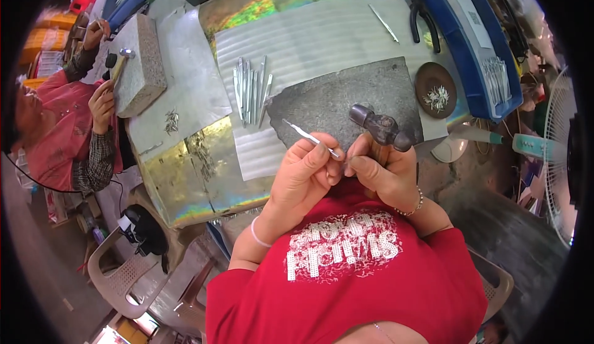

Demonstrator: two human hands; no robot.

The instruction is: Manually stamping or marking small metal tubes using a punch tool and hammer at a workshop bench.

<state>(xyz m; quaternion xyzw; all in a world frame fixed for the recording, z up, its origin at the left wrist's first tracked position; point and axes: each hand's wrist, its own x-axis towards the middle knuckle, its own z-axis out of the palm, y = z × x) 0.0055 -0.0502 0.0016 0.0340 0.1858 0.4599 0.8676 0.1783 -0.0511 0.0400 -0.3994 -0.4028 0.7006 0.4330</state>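
Note:
My left hand (309, 167) pinches a slim silver metal tool (307, 136), its thin tip pointing up and left over the dark stone slab (334, 87). Close beside it, my right hand (385, 174) is closed, thumb and forefinger pressed together near the tool's lower end. What sits between those fingertips is too small to make out. A dark hammer (383, 127) with a rounded end rises from the right hand; its handle is hidden behind the fingers. Left of the slab, several similar silver tools (250, 93) lie in a bunch on white foam sheeting (278, 47).
A brown round dish (427, 74) of small metal pieces adjoins the slab. Black-handled pliers (423, 22) and a blue bin (455, 40) stand at right, beyond them a fan (557, 152). At left, a co-worker (62, 121) holds a hammer (122, 59) by a stone block (145, 65).

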